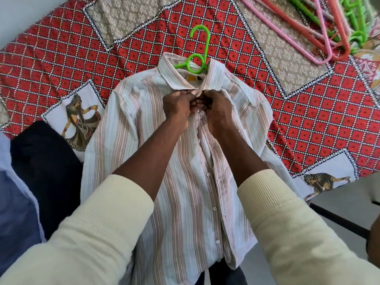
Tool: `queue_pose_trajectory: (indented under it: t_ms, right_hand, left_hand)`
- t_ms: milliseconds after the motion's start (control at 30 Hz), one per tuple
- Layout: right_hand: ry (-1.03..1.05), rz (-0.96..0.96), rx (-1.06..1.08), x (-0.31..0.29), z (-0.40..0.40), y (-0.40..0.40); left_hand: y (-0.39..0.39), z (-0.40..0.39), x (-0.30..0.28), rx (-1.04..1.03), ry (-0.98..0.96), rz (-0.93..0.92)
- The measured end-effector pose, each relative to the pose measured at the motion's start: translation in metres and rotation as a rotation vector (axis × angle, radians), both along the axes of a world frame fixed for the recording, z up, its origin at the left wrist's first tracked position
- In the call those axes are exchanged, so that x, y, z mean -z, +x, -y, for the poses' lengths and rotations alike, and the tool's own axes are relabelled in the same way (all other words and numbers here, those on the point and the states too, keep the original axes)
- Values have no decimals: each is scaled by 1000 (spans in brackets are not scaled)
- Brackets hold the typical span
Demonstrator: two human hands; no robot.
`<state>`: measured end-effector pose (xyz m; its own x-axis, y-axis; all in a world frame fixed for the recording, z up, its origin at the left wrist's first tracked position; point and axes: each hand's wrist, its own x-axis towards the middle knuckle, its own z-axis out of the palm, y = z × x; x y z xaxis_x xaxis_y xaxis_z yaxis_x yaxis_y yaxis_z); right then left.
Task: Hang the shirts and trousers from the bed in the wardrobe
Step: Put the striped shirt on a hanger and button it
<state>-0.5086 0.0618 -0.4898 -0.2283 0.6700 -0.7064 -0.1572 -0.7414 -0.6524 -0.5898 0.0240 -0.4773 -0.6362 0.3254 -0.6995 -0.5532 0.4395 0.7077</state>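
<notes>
The left hand (178, 103) and right hand (216, 105) meet just under the collar, each pinching one edge of the striped shirt (156, 161), probably to fasten the top button so it stays on the green hanger (199, 52) (hook poking out above the collar). The shirt lies flat on the red patterned bedspread (308, 103), white with brownish stripes, lower buttons undone.

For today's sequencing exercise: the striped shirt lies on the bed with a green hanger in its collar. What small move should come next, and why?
Probably finish fastening the top button. The left hand and right hand both pinch the striped shirt just under the collar, the green hanger is already inside, and the lower buttons look unfastened.
</notes>
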Motion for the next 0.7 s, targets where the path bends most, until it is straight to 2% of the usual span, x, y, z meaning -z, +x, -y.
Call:
queue_pose_trajectory:
  t_ms: [100,333,467,600,700]
  right_hand:
    - [33,61,-44,-2,-2,-2]
    - [153,89,-161,-2,-5,-1]
    - [190,138,-200,-2,-9,-4]
    - [352,178,-278,-3,-8,-3]
    - [470,361,-360,3,-9,-1]
  left_hand:
    - [-5,0,0,15,1,19]
    - [-19,1,-2,253,18,2]
    - [-26,4,0,308,109,47]
    - [-29,5,1,384,187,34]
    - [-28,1,1,431,162,-20]
